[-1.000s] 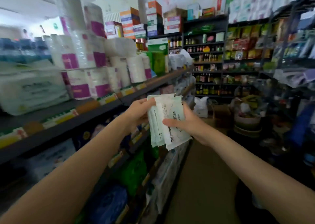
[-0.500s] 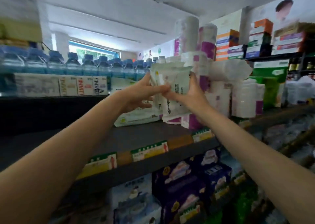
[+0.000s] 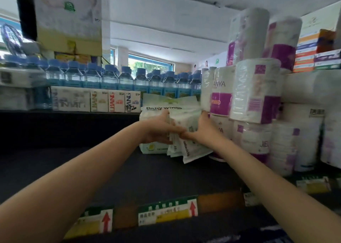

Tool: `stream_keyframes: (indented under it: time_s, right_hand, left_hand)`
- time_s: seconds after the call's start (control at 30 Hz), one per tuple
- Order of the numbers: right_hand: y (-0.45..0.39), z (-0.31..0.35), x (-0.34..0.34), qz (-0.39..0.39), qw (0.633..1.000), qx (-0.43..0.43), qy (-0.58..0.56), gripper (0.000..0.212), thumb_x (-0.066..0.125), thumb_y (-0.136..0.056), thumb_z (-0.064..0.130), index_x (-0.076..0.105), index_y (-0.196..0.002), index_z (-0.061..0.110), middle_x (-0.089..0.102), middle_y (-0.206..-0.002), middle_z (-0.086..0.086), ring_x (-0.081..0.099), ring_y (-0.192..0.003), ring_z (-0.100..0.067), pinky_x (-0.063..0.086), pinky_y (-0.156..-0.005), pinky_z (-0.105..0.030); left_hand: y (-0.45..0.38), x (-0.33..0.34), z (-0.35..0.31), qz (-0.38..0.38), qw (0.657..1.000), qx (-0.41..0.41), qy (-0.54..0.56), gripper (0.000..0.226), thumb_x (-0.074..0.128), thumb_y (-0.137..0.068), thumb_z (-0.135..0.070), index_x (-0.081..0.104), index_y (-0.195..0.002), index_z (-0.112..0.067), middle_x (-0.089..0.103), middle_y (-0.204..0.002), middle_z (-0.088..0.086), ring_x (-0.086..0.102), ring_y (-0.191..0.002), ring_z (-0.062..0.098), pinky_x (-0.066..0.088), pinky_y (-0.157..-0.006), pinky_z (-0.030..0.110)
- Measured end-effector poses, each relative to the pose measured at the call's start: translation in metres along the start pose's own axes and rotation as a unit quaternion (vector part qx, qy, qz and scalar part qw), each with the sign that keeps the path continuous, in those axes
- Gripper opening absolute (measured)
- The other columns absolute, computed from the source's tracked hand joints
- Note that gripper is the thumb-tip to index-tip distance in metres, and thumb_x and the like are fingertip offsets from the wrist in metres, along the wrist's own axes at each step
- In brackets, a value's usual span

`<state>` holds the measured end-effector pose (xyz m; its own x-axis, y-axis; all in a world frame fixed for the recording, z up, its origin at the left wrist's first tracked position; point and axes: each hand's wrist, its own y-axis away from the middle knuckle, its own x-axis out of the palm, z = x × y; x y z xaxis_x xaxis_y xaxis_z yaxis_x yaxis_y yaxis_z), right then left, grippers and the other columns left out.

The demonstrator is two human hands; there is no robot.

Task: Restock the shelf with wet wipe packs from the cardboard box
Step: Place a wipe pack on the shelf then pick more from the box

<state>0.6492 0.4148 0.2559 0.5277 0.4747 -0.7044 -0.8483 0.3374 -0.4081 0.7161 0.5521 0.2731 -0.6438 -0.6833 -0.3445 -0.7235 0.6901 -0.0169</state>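
Both my hands hold a small bundle of white-and-green wet wipe packs (image 3: pixel 186 146) low over the dark shelf (image 3: pixel 114 170). My left hand (image 3: pixel 158 130) grips the bundle's left side and my right hand (image 3: pixel 203 130) grips its right side, thumbs meeting in front. Behind and to the left of the bundle lie stacked wet wipe packs (image 3: pixel 162 106), the top one labelled "Baby wipes". The cardboard box is out of view.
Purple-and-white paper roll packs (image 3: pixel 256 95) are stacked close on the right of the bundle. Blue-capped water bottles (image 3: pixel 118 76) and white boxes (image 3: pixel 96 101) line the back. Price labels (image 3: pixel 168 212) run along the shelf's front edge.
My hands have carried the bundle from the aisle up to the shelf, then lowered it in front of the packs lying there. The view has turned to face the shelf.
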Motion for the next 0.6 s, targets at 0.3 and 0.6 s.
stream_keyframes:
  time_s: [0.3, 0.6]
  right_hand:
    - [0.024, -0.003, -0.012, -0.063, 0.949, -0.116, 0.287, 0.079, 0.064, -0.086, 0.018, 0.015, -0.146, 0.034, 0.005, -0.153, -0.006, 0.027, -0.133, -0.035, 0.041, -0.099, -0.044]
    - [0.027, -0.004, -0.017, -0.038, 0.949, -0.070, 0.306, 0.064, 0.054, -0.090, 0.008, 0.021, -0.144, 0.014, 0.012, -0.149, -0.015, 0.054, -0.108, -0.030, 0.047, -0.076, -0.031]
  left_hand:
    - [-0.005, 0.026, 0.003, -0.021, 0.995, 0.001, -0.097, 0.109, 0.065, -0.081, 0.002, -0.012, -0.144, -0.044, 0.054, -0.124, 0.016, 0.063, -0.097, 0.025, 0.058, -0.076, 0.035]
    - [0.005, 0.034, 0.012, -0.010, 0.992, -0.038, -0.118, 0.101, 0.055, -0.087, 0.002, -0.020, -0.144, -0.035, 0.051, -0.131, 0.022, 0.059, -0.112, 0.030, 0.052, -0.092, 0.039]
